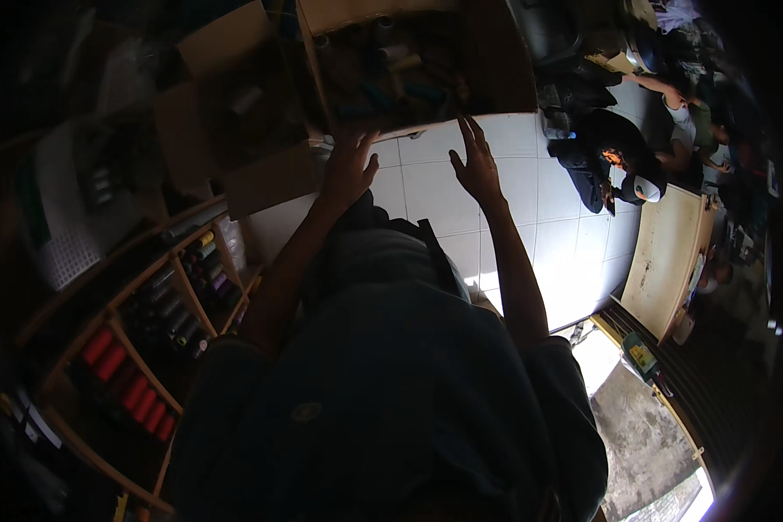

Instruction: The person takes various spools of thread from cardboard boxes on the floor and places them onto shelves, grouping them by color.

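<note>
An open cardboard box (505,54) lies ahead of me, with several thread spools (402,63) in white, yellowish and teal in its shadowed inside. My left hand (348,170) is at the left part of the box's near edge, thumb apart and fingers stretched toward it. Toward the right end of that same edge, my right hand (477,165) has its fingers extended and thumb spread. Both hands hold nothing that I can see. Whether the fingertips press on the cardboard is too dark to tell.
Another open cardboard box (274,187) stands at the left. Below it, a wooden shelf (145,371) holds red spools (137,396) and other coloured ones. White tiled floor (509,178) lies beyond my right arm. A seated person (618,143) and a wooden table (657,252) are at the right.
</note>
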Demonstrator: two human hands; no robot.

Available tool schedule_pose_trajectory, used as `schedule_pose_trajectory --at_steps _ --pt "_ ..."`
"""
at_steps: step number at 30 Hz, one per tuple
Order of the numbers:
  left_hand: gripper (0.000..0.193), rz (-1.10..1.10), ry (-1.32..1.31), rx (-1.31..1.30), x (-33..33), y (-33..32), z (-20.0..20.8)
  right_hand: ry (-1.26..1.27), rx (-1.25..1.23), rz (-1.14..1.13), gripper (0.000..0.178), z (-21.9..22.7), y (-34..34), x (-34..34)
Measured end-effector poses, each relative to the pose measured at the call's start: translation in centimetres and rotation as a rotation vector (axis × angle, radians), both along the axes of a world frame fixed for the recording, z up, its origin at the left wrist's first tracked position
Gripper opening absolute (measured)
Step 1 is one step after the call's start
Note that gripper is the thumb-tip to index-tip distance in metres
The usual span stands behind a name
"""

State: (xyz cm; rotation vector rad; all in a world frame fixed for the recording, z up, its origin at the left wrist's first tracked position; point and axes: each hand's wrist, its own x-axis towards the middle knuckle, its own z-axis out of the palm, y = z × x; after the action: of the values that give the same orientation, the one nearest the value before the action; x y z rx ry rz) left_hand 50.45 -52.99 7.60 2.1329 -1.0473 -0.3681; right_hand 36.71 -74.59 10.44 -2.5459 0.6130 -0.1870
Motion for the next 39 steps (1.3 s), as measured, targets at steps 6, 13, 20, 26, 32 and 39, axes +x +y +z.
schedule_pose_trajectory --at_steps 6,13,20,26,32,39 --pt "0.032 -0.059 0.117 -0.093 3.9 -0.8 -1.0 0.209 -0.377 0.067 0.035 0.2 -1.9 3.4" --pt "0.043 0.254 -0.330 0.418 11.2 5.4 -5.8 0.387 0.007 0.278 0.020 -3.8 -4.7 8.7" --pt "0.061 0.594 0.343 0.173 13.7 6.7 -16.2 0.174 0.185 0.643 0.022 -12.0 -3.6 15.6" --pt "0.072 0.425 0.385 0.211 14.1 6.0 -19.0 0.512 0.165 0.735 0.027 -20.1 -3.7 18.7" --pt "0.083 0.312 0.473 0.186 14.6 6.7 -20.6 0.424 -0.041 0.957 0.031 -26.0 -4.1 20.1" --pt "0.091 0.604 0.357 0.345 13.8 7.9 -22.2 0.533 -0.308 1.059 0.033 -27.3 -0.8 23.2"
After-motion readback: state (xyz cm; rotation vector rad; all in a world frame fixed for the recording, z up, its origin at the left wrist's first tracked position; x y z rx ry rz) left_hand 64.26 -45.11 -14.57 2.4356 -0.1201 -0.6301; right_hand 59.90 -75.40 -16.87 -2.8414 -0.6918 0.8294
